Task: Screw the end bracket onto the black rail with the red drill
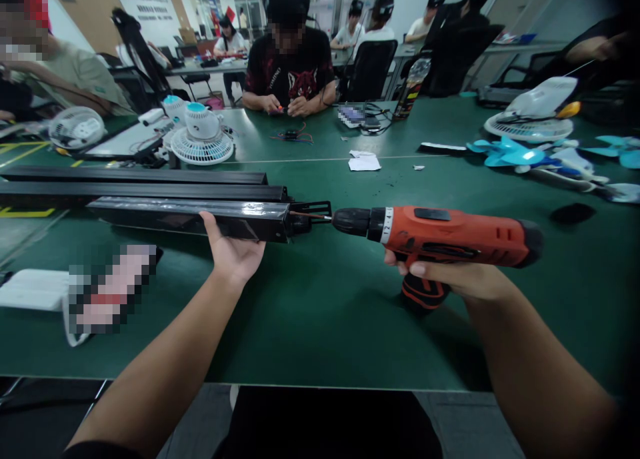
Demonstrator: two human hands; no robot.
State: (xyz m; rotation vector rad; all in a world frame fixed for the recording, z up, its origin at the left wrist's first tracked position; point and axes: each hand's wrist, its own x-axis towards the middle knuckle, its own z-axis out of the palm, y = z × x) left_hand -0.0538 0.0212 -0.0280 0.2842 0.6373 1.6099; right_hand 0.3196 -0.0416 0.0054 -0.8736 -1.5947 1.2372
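Observation:
My right hand (450,277) is wrapped round the grip of an orange cordless drill (455,235), which points left. A long thin bit (311,215) runs from its chuck to the end of a black rectangular bar (200,220). Whether the tip sits on a screw is too small to make out. Around the near side and underside of that bar, my left hand (237,252) grips it, thumb raised along the front face. A black bracket with slots (320,207) sticks out past the bar's right end. Behind lie two more long black bars (150,191).
Fan parts (200,135) stand at the back left, and blue fan blades (510,153) lie at the right. Paper scraps (364,161) and a bottle (413,89) are farther back. A pixelated phone-like object (117,289) rests front left. Across the green table (320,325) sits a person (290,65).

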